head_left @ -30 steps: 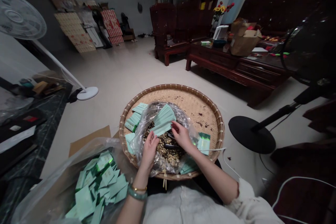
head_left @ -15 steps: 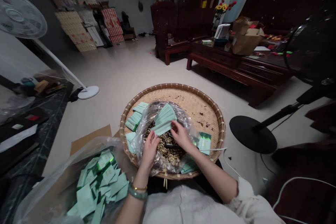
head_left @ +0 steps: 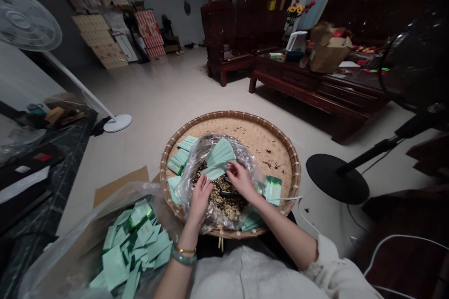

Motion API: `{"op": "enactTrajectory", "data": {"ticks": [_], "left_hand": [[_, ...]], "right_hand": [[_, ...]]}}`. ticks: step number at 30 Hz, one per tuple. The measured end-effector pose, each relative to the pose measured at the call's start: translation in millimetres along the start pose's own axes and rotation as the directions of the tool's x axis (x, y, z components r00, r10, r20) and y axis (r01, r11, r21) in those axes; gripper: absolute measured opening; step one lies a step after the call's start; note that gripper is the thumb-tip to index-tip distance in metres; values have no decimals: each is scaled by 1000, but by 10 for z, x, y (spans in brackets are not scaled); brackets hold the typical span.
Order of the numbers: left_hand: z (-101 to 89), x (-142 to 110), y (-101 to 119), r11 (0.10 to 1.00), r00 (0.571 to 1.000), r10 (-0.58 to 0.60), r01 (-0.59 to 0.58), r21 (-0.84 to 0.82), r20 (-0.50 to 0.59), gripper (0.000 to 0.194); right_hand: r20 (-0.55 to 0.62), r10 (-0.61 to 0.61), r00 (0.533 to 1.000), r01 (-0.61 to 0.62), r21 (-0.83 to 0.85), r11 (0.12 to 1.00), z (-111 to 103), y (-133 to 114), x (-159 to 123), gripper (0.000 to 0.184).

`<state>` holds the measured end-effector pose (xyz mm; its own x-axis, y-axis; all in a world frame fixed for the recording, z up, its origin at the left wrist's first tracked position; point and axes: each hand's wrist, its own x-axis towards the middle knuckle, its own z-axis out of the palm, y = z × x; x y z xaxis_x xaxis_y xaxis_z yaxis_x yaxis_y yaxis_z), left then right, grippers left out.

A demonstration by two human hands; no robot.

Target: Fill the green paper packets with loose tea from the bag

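Note:
A round woven bamboo tray [head_left: 231, 116] holds a clear plastic bag [head_left: 196, 168] filled with brown, pale and dark dried granules [head_left: 228, 208]. A fan of pale green packets [head_left: 220, 154] rests on the bag, and more lie on the tray [head_left: 178, 163]. My right hand [head_left: 241, 180] sits over the bag, fingertips at the fan's lower edge, above a black slender object [head_left: 228, 194]. My left hand [head_left: 200, 198] rests on the bag's near side, fingers over the granules. Its palm is partly hidden.
At lower left, a clear bag [head_left: 133, 247] of many pale green packets lies on cardboard [head_left: 119, 187]. A black fan base [head_left: 336, 179] and white cable [head_left: 308, 217] lie right of the tray. A white standing fan [head_left: 28, 14] stands left; a dark wooden table [head_left: 315, 72] stands behind.
My right hand has shifted slightly left along the packets. My left hand stays about where it was. The whole view has moved a little.

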<state>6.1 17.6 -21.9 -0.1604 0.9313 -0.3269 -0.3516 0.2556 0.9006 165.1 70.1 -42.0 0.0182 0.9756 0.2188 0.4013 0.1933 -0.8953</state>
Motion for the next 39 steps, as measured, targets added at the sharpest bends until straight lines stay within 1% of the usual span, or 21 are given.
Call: {"op": "enactTrajectory", "data": {"ticks": [2, 4, 8, 11, 13, 15, 17, 18, 20, 21, 23, 25, 27, 30, 33, 36, 37, 39], "left_hand": [[2, 0, 4, 1000, 1000, -6, 6, -6, -6, 57], [4, -1, 7, 1000, 1000, -13, 13, -11, -8, 57], [0, -5, 6, 1000, 1000, -14, 14, -8, 3, 55], [-4, -15, 8, 1000, 1000, 0, 0, -8, 7, 55], [-5, -26, 17, 999, 999, 31, -31, -15, -16, 56], [-6, -36, 33, 995, 993, 94, -95, -12, -72, 56], [-3, -45, 53, 988, 979, 157, -154, 32, -131, 50], [1, -49, 64, 983, 973, 181, -174, 64, -144, 43], [18, -60, 88, 974, 966, 215, -200, 111, -147, 28], [32, -68, 100, 970, 963, 228, -214, 113, -141, 26], [69, -91, 128, 968, 962, 248, -241, 75, -115, 29], [110, -121, 157, 970, 967, 244, -242, 28, -79, 30], [138, -154, 183, 976, 975, 218, -218, 6, -44, 33], [141, -190, 205, 986, 986, 165, -165, 29, -7, 35], [115, -197, 222, 988, 989, 144, -142, 64, -19, 34], [99, -191, 250, 985, 984, 167, -164, 52, -63, 41], [100, -191, 261, 984, 982, 175, -172, 47, -65, 42], [108, -197, 280, 984, 984, 173, -170, 50, -50, 41]], "right_hand": [[4, 24, 1000, -24, -1, 1000, 12, 18, 82, 24], [3, 19, 1000, -19, -8, 1000, 23, 13, 149, 17], [-14, -10, 1000, 10, 11, 1000, 31, -59, 208, 14], [3, -27, 1000, 27, 67, 997, 4, -119, 221, 9], [10, -27, 1000, 26, 110, 994, -49, -148, 220, 11], [13, -13, 1000, 10, 172, 985, -129, -176, 201, 16], [34, 20, 999, -29, 287, 957, -220, -219, 159, 22], [54, 38, 998, -55, 354, 934, -262, -247, 131, 25], [113, 72, 991, -116, 452, 885, -329, -315, 68, 28], [151, 87, 985, -149, 466, 872, -350, -351, 38, 28], [228, 118, 966, -215, 468, 857, -369, -411, -8, 29], [265, 146, 953, -262, 480, 837, -362, -444, -32, 32], [260, 163, 952, -277, 504, 818, -341, -448, -37, 36], [245, 184, 952, -286, 495, 821, -319, -436, -29, 27], [257, 198, 946, -309, 531, 789, -339, -457, -27, 29], [330, 169, 929, -343, 592, 729, -393, -512, -45, 35], [366, 144, 919, -350, 593, 726, -410, -527, -54, 36], [434, 100, 895, -357, 563, 746, -433, -537, -71, 37]]}}
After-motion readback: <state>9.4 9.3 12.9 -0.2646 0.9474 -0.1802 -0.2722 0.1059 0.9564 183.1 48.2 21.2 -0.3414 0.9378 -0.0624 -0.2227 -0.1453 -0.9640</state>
